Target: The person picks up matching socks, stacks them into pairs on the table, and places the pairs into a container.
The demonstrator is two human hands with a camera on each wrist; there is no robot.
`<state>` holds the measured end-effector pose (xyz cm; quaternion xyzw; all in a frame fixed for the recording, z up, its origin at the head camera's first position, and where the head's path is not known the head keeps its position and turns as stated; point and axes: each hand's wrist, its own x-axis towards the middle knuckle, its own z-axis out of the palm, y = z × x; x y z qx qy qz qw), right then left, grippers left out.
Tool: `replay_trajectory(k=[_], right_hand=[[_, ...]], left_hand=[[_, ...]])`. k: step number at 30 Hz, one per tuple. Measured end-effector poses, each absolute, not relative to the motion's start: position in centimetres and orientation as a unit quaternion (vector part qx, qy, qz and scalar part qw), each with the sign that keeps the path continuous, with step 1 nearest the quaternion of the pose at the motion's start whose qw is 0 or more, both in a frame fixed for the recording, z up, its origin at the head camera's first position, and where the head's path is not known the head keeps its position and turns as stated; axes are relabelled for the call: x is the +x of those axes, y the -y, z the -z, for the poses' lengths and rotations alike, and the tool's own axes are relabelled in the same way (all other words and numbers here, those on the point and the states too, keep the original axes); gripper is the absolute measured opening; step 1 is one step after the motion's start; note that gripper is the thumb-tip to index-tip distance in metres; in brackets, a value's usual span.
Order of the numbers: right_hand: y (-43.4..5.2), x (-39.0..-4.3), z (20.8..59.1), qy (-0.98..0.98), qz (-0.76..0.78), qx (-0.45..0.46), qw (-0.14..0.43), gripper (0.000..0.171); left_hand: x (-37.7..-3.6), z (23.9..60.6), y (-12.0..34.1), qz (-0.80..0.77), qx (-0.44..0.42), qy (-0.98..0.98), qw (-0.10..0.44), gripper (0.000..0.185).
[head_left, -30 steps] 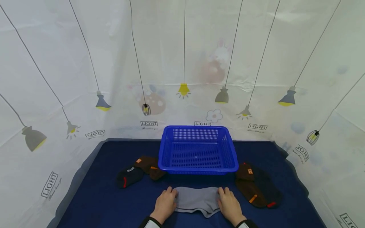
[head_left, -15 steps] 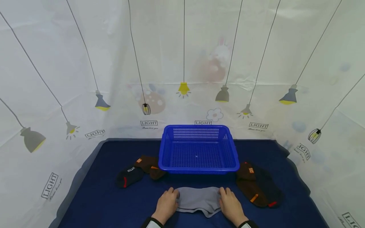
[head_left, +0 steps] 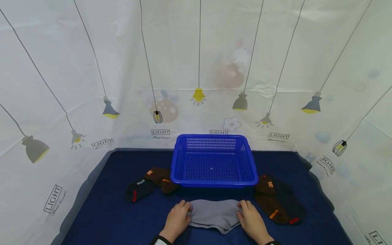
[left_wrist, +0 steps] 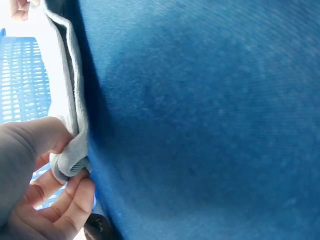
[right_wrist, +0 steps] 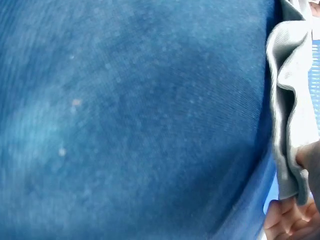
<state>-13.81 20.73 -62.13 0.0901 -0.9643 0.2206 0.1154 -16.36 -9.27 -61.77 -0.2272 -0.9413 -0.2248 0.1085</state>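
A pair of grey socks (head_left: 214,214), laid together in layers, stretches sideways between my two hands at the front of the table. My left hand (head_left: 176,217) pinches their left end, thumb on one side and fingers on the other, which the left wrist view shows at the folded grey fabric (left_wrist: 70,110). The right end is pinched by my right hand (head_left: 252,219). In the right wrist view the thumb lies on the wavy grey edge (right_wrist: 280,100) and the fingertips (right_wrist: 275,215) are beneath it. The lower edge dips near the right end.
Behind the socks stands a blue plastic basket (head_left: 211,183). To its left lie a black sock (head_left: 140,190) and brown socks (head_left: 157,176). Brown socks (head_left: 269,204) and a black sock (head_left: 289,200) lie to its right. A white printed sheet (head_left: 196,68) borders the dark blue tabletop (head_left: 104,217).
My right hand has shifted slightly to the right, and the grey socks now span a little wider. The left hand stays nearly in place.
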Motion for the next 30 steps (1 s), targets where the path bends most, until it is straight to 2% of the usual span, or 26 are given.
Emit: replay_trajectory(k=[10, 22, 30], right_hand=[[-21.7, -13.9, 61.3, 0.938, -0.212, 0.127, 0.245, 0.037], [-22.5, -16.1, 58.8, 0.911, -0.198, 0.155, 0.327, 0.043], [-22.8, -18.0, 57.2, 0.892, -0.197, 0.181, 0.365, 0.042]], left_hand=[[-16.5, 59.9, 9.3, 0.241, -0.247, 0.922, 0.177, 0.033], [-18.5, 56.8, 8.8, 0.239, -0.266, 0.894, 0.269, 0.037], [-20.2, 55.3, 8.6, 0.232, -0.276, 0.883, 0.299, 0.036]])
